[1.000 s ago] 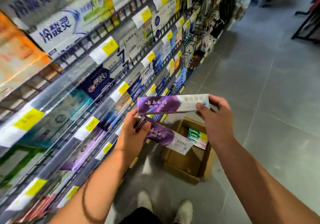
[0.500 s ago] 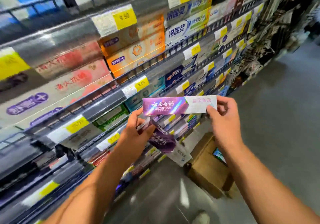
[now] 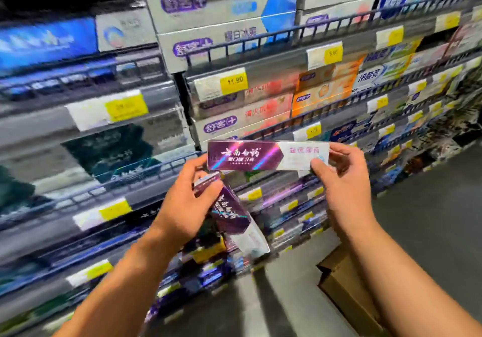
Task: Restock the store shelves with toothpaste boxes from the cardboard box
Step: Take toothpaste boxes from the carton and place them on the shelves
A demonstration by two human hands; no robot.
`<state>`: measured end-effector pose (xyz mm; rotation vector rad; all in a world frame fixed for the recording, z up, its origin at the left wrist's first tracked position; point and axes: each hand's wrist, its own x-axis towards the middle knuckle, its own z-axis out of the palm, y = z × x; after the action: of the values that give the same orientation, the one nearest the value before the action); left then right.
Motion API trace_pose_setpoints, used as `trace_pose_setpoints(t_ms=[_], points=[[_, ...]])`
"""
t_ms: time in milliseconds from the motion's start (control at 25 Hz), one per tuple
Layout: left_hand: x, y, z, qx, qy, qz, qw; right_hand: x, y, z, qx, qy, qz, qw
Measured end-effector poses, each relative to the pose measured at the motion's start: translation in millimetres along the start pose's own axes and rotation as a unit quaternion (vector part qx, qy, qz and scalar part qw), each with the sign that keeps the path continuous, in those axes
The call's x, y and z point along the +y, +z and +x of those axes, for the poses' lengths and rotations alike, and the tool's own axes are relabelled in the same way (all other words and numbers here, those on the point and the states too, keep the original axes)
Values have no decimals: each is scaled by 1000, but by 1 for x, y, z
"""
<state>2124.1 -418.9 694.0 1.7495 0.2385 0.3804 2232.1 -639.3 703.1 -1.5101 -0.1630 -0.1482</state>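
I stand in a store aisle facing tall metal shelves (image 3: pixel 260 57) that fill the left and upper parts of the frame, tier above tier, each with a low wire rail along its front edge. The shelves are packed with toothpaste cartons lying lengthwise: white ones with purple logos at upper centre, orange and red-printed ones to their right, dark green and blue ones at the left, blurred. Yellow and white price tags (image 3: pixel 233 81) hang on the shelf edges; one at centre reads 11.90. The floor (image 3: pixel 430 232) at the right is smooth grey, dim toward the far end of the aisle. At the lower right of the frame an open brown cardboard box (image 3: pixel 344 282) sits on the floor, its inside hidden behind my forearm. In the middle of the frame I hold a purple and white toothpaste box (image 3: pixel 266 156) level, in front of the shelves. My right hand (image 3: pixel 344 188) has its grip clamped on the white end, thumb on the front and fingers behind. My left hand (image 3: pixel 187 201) touches the purple end with its fingertips while its grip is closed around a second purple toothpaste box (image 3: pixel 234 216), which slants down toward the lower right below the first.
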Motion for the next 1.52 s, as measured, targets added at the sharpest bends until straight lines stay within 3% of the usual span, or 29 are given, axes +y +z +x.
trace_pose_setpoints(t_ms=[560,920,1200,1520], points=[[83,-115,-101,186,26,62,980,-94,100,-57,-156,-67,112,979],[117,-171,-148,277,30,98,955,-145,153,-95,-212,-120,115,963],[139,-250,-186,306,29,135,942,-169,222,-138,-228,-151,108,956],[143,-355,-171,234,8,259,937,-182,316,-161,-162,-271,-82,945]])
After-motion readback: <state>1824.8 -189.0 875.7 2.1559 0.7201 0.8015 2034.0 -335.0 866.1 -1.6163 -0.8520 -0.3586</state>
